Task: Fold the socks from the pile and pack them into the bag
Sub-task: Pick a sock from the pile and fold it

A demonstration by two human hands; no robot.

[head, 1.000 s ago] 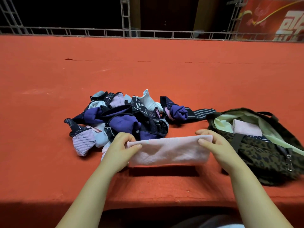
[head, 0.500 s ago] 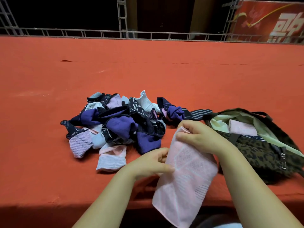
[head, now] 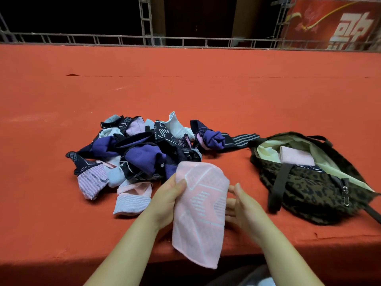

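A pink sock with pale grip lines hangs upright above the table's front edge. My left hand grips its upper left edge, thumb on the front. My right hand sits just right of the sock with fingers spread and relaxed; its fingertips are close to the sock's edge, contact unclear. The pile of socks, purple, navy, pink and pale blue, lies behind my left hand. The leopard-print bag lies open at the right with a folded pink sock inside.
The table is covered in orange-red cloth that stretches far back. A metal truss rail runs along the far edge, with a red banner at the back right. The bag's dark strap loops over its front.
The sock went from lying flat and stretched between both hands to hanging upright. My left hand took over its top edge, and my right hand let go and dropped beside it.
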